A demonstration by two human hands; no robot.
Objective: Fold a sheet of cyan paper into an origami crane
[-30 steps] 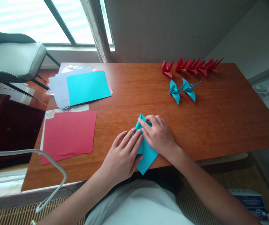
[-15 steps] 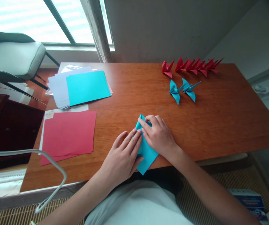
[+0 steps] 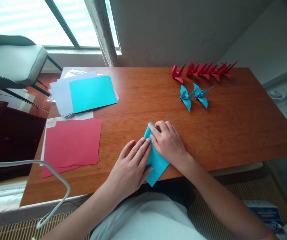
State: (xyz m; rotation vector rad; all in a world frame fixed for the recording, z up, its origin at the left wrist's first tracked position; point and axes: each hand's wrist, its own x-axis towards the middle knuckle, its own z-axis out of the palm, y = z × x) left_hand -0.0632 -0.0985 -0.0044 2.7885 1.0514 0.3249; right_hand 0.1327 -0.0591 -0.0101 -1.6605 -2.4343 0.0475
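Observation:
A partly folded turquoise paper (image 3: 156, 163) lies near the front edge of the wooden table (image 3: 233, 126). My left hand (image 3: 130, 168) lies flat on its left side, fingers stretched out and pressing down. My right hand (image 3: 168, 143) rests on the paper's upper right part, fingers curled with the tips pressing a fold near the top corner. Much of the sheet is hidden under both hands.
Two turquoise paper cranes (image 3: 192, 96) and a row of several red cranes (image 3: 205, 70) stand at the back right. A stack of turquoise and lilac sheets (image 3: 83, 93) and red sheets (image 3: 70, 143) lie on the left. A grey chair (image 3: 10, 63) stands by the window.
Both hands stay on the turquoise paper; the right fingertips have shifted very slightly along the fold. The view has drifted a little.

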